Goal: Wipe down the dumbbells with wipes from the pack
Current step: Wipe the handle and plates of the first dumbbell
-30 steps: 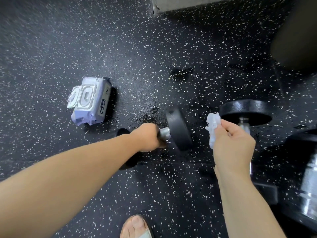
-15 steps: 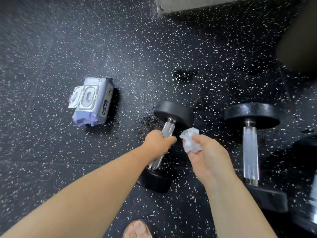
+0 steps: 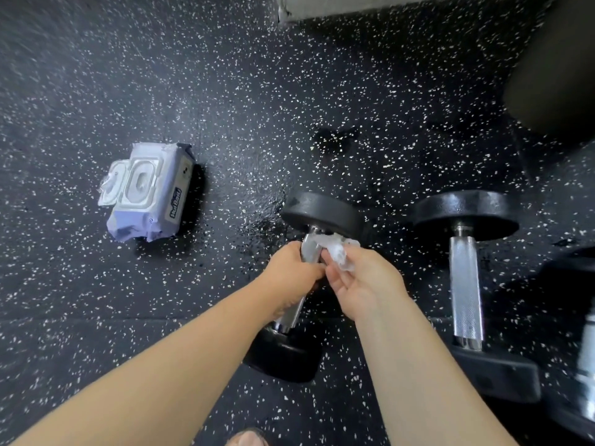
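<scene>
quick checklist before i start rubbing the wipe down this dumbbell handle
1. Left-hand grip curled round the handle of the held dumbbell: ok.
2. Right-hand grip pinching the crumpled wipe: ok.
3. Wipe touching the handle just below the far head: ok.
4. Near head resting on the floor for support: cannot tell.
5. Second dumbbell lying apart from both hands: ok.
6. Wipes pack with its lid flipped open for a fresh wipe: ok.
</scene>
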Demonstrator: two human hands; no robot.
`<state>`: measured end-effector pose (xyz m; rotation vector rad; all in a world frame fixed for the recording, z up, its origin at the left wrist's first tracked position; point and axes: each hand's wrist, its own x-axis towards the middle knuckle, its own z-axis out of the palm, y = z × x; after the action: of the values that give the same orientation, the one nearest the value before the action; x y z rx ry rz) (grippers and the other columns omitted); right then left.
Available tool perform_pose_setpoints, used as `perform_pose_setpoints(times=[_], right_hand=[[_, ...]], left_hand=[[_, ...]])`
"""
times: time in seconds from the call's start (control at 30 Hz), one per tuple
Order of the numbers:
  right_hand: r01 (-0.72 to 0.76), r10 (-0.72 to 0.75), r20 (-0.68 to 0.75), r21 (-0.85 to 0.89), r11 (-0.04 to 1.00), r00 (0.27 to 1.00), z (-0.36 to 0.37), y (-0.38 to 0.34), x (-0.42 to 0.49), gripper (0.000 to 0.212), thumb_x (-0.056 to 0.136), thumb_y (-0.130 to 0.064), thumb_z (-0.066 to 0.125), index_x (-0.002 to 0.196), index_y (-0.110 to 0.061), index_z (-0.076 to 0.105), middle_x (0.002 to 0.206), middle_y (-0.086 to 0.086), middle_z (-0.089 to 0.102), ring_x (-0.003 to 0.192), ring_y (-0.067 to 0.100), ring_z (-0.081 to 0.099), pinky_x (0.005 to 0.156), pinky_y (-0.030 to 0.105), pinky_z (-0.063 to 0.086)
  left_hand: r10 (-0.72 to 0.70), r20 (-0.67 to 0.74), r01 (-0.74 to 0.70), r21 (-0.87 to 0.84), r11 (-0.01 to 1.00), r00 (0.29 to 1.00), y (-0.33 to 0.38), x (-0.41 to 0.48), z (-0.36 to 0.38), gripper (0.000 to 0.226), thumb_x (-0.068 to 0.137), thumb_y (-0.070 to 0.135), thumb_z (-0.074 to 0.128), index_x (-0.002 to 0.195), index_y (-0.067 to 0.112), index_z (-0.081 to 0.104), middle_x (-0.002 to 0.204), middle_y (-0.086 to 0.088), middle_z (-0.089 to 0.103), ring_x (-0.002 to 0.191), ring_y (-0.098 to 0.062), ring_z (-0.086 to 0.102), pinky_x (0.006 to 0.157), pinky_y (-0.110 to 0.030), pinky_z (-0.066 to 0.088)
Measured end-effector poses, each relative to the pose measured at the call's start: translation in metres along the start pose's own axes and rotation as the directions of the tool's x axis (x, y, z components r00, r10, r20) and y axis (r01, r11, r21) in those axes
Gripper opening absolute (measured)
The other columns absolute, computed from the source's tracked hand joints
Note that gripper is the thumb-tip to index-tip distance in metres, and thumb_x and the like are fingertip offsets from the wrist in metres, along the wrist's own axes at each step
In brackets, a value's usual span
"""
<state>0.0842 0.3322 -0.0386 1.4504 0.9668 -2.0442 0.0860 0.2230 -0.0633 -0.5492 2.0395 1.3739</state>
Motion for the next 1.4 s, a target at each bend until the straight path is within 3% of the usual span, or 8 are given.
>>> perform_pose_setpoints(times=[0.23,0.43,0.53,0.83,0.93,1.17,1.3,1.4], right_hand=[[0.056,-0.036,0.091,-0.229,0.972,0.995,0.022,0.009,0.026,0.025,0.096,-0.006,0.048,0.073,-0.015,0.047,0.032,-0.013,0.052,0.060,0.010,0.050,0.049,0.020,0.042],[-0.038,0.074,0.161,-0.216,0.976,0.984,0.033,0.007,-0.011,0.017,0.089,-0.003,0.054,0.074,-0.009,0.060,0.074,0.006,0.073,0.082,0.024,0.066,0.055,0.022,0.046],[0.057,0.006,0.253,-0.238,0.970,0.967,0.025,0.004,-0.034,0.025,0.083,0.007,0.052,0.067,-0.011,0.057,0.090,0.007,0.069,0.100,0.021,0.065,0.087,0.035,0.037],[-0.016,0.050,0.199,-0.168,0.986,0.979,0.047,0.035,0.020,0.026,0.101,-0.016,0.037,0.083,-0.015,0.057,0.070,0.006,0.061,0.055,0.023,0.054,0.039,0.020,0.034],[0.020,-0.016,0.262,-0.013,1.000,0.965,0.036,0.037,0.024,0.033,0.100,-0.002,0.032,0.082,-0.015,0.057,0.066,0.004,0.060,0.052,0.019,0.056,0.045,0.025,0.038],[0.139,-0.180,0.268,0.162,0.977,0.946,0.020,0.040,0.016,0.033,0.088,0.014,0.042,0.075,-0.009,0.060,0.056,0.000,0.062,0.055,0.013,0.059,0.060,0.025,0.050],[0.345,-0.359,0.212,0.101,0.933,0.909,0.018,0.026,-0.007,0.030,0.085,0.015,0.050,0.088,-0.009,0.068,0.078,0.006,0.065,0.072,0.017,0.063,0.076,0.030,0.053],[0.492,-0.491,0.155,0.033,0.870,0.857,0.020,0.006,-0.022,0.027,0.083,0.011,0.054,0.078,-0.010,0.069,0.074,0.005,0.062,0.070,0.015,0.059,0.069,0.026,0.052]], left_hand=[[-0.009,-0.059,0.002,-0.111,0.994,0.998,-0.003,-0.012,-0.013,0.010,0.086,-0.001,0.061,0.090,0.008,0.057,0.074,-0.009,0.059,0.064,-0.018,0.054,0.066,-0.035,0.049],[-0.020,-0.079,0.008,-0.158,0.987,0.997,-0.006,-0.021,-0.026,0.010,0.086,0.002,0.062,0.093,0.007,0.059,0.076,-0.010,0.062,0.070,-0.024,0.057,0.080,-0.048,0.051],[-0.022,-0.074,0.007,-0.191,0.982,0.997,-0.006,-0.024,-0.030,0.012,0.087,-0.002,0.060,0.087,0.010,0.058,0.070,-0.007,0.060,0.066,-0.020,0.055,0.071,-0.040,0.050],[-0.023,0.002,0.022,-0.336,0.941,1.000,-0.004,-0.038,-0.035,0.017,0.086,-0.010,0.054,0.083,0.006,0.056,0.061,-0.007,0.054,0.049,-0.014,0.050,0.055,-0.028,0.044],[-0.052,0.044,0.063,-0.336,0.940,0.998,-0.002,-0.038,-0.039,0.012,0.088,-0.006,0.055,0.091,0.005,0.051,0.062,-0.008,0.050,0.049,-0.014,0.049,0.056,-0.029,0.044],[0.150,-0.242,-0.036,0.419,0.907,0.959,-0.008,-0.043,-0.023,0.022,0.093,0.032,0.053,0.105,0.016,0.045,0.086,0.002,0.056,0.077,-0.018,0.052,0.068,-0.030,0.036],[0.130,-0.216,-0.070,0.266,0.961,0.968,0.003,-0.035,-0.019,0.022,0.088,0.029,0.060,0.101,0.013,0.052,0.080,0.001,0.059,0.072,-0.017,0.055,0.066,-0.032,0.043],[0.068,-0.163,-0.096,-0.170,0.981,0.984,0.015,-0.034,-0.002,0.007,0.083,0.010,0.063,0.087,0.006,0.059,0.068,-0.008,0.060,0.061,-0.023,0.055,0.054,-0.033,0.049]])
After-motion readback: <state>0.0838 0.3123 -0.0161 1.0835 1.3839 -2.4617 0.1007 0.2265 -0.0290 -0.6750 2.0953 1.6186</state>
